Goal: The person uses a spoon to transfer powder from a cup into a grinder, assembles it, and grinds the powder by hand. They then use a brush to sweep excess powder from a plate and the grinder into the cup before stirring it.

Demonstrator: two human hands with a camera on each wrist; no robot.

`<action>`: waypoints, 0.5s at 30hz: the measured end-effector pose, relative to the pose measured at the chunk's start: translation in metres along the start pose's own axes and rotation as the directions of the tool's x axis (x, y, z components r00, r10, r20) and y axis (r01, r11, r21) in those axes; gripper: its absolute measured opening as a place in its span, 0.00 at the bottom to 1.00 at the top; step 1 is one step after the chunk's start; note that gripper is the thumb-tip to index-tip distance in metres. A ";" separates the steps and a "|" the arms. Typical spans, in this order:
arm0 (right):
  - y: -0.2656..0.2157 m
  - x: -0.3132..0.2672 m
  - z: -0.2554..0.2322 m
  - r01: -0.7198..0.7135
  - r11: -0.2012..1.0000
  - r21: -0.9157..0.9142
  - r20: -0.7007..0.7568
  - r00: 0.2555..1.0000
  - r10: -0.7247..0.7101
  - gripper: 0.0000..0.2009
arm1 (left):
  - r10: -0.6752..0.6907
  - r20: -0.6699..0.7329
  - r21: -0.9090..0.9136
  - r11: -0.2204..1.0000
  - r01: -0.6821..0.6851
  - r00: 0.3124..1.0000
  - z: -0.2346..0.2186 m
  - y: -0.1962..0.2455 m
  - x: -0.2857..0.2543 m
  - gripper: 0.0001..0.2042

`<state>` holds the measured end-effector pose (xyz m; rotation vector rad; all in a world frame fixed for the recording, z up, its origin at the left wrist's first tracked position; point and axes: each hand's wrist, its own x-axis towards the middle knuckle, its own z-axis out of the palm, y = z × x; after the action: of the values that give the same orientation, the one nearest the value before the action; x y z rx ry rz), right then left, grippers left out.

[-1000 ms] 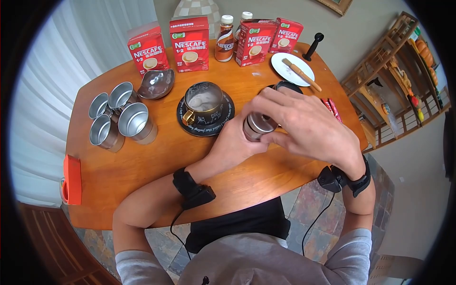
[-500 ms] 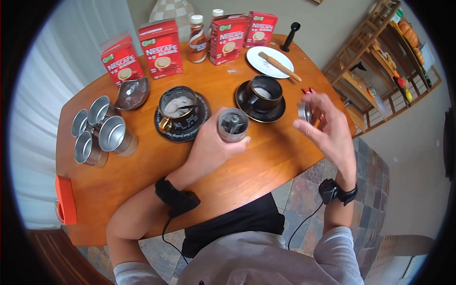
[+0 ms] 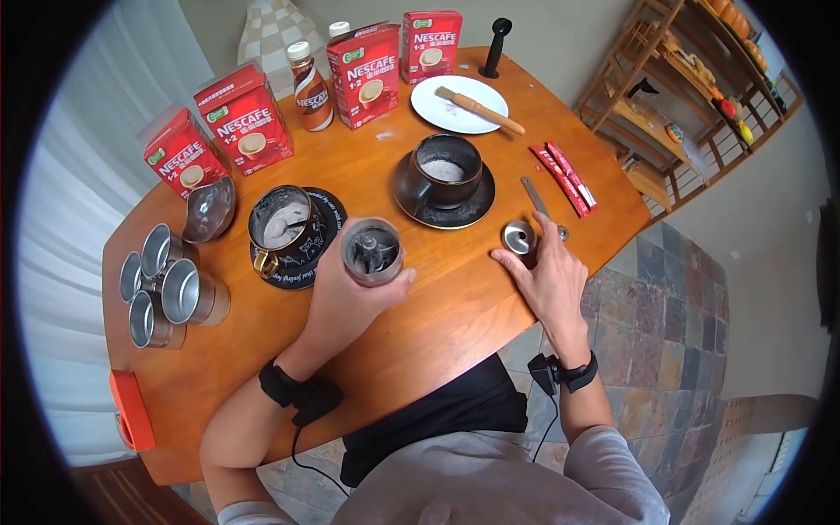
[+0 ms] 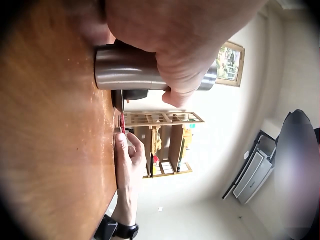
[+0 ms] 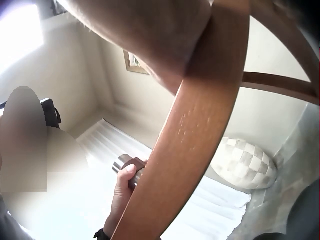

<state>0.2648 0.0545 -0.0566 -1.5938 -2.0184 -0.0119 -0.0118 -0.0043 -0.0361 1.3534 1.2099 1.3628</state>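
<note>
My left hand (image 3: 348, 284) grips a steel cylindrical hand grinder (image 3: 374, 271), tilted so its open top and central shaft face the head camera. In the left wrist view, the grinder body (image 4: 130, 68) shows close over the tabletop. My right hand (image 3: 553, 276) is low at the table's right, its thumb and index finger at either side of a round metal lid (image 3: 519, 237) with a central hole. A flat metal crank handle (image 3: 535, 196) lies by the index finger. A black cup (image 3: 448, 182) with pale powder stands on a saucer between the hands, farther back.
Left of the grinder, a gold-handled cup (image 3: 278, 241) with pale powder and a spoon stands on a dark saucer (image 3: 325, 219). Several steel cups (image 3: 188, 293) cluster at far left. Red coffee sachets (image 3: 569, 179), a white plate (image 3: 429, 109) with a brush (image 3: 481, 111) and red boxes (image 3: 248, 131) line the back.
My two hands have parted from around the grinder. The right one took the lid off, carried it right and lowered it to the tabletop. The head view has turned rightward.
</note>
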 end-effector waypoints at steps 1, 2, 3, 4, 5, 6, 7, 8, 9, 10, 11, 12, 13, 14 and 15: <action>-0.001 0.001 0.001 -0.006 1.000 -0.014 0.003 1.000 0.006 0.35 | 0.000 0.007 -0.003 1.000 0.000 1.000 0.000 0.001 0.000 0.22; 0.000 0.000 0.002 -0.002 1.000 -0.015 -0.011 1.000 0.002 0.33 | 0.000 0.011 -0.006 1.000 0.000 1.000 0.000 0.001 -0.001 0.23; 0.002 -0.001 0.003 0.005 1.000 -0.017 -0.025 1.000 -0.006 0.31 | 0.001 0.010 -0.011 1.000 -0.001 1.000 0.001 0.002 -0.001 0.23; 0.003 -0.001 0.005 0.016 1.000 -0.018 -0.036 0.999 -0.017 0.29 | 0.020 0.011 0.007 1.000 -0.020 1.000 0.000 0.002 -0.001 0.24; 0.003 -0.001 0.005 -0.002 1.000 0.001 -0.042 0.999 0.002 0.27 | 0.039 0.011 0.026 0.999 -0.039 0.999 0.000 0.002 -0.001 0.24; 0.001 -0.002 0.004 -0.020 1.000 0.021 -0.046 0.999 0.021 0.26 | 0.057 0.011 0.045 0.997 -0.057 0.998 0.000 0.002 -0.001 0.24; 0.000 -0.002 0.003 -0.042 0.998 0.041 -0.049 0.998 0.044 0.24 | 0.044 -0.001 0.026 0.999 -0.043 0.999 0.000 0.003 -0.001 0.25; 0.000 -0.002 0.003 -0.041 0.998 0.046 -0.054 0.998 0.044 0.25 | 0.030 -0.010 0.008 1.000 -0.030 1.000 0.002 0.003 -0.002 0.25; 0.000 -0.002 0.001 -0.059 0.996 0.061 -0.050 0.997 0.062 0.25 | 0.016 -0.016 -0.010 1.000 -0.016 1.000 0.003 0.004 -0.002 0.25; -0.001 -0.002 -0.001 -0.076 0.994 0.076 -0.045 0.996 0.080 0.25 | -0.005 -0.008 -0.020 1.000 0.005 1.000 0.003 0.004 -0.003 0.25; -0.001 -0.002 -0.002 -0.093 0.992 0.090 -0.038 0.995 0.097 0.26 | -0.028 -0.001 -0.029 0.999 0.028 1.000 0.003 0.004 -0.003 0.25; -0.001 -0.003 -0.002 -0.107 0.989 0.100 -0.041 0.993 0.111 0.26 | -0.051 0.003 -0.038 0.998 0.051 0.999 0.003 0.004 -0.004 0.26; 0.000 -0.003 -0.002 -0.119 0.987 0.110 -0.043 0.991 0.124 0.26 | -0.056 0.005 -0.029 0.998 0.056 0.998 0.003 0.004 -0.004 0.25; 0.001 -0.003 -0.001 -0.129 0.984 0.121 -0.046 0.990 0.136 0.26 | -0.059 0.006 -0.020 0.998 0.059 0.998 0.003 0.005 -0.004 0.25; 0.001 -0.004 -0.001 -0.142 0.981 0.134 -0.052 0.987 0.150 0.25 | -0.062 0.005 -0.010 0.998 0.062 0.998 0.003 0.005 -0.004 0.25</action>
<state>0.2662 0.0513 -0.0579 -1.6339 -1.8132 0.1222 -0.0087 -0.0093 -0.0320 1.3005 1.2300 1.3208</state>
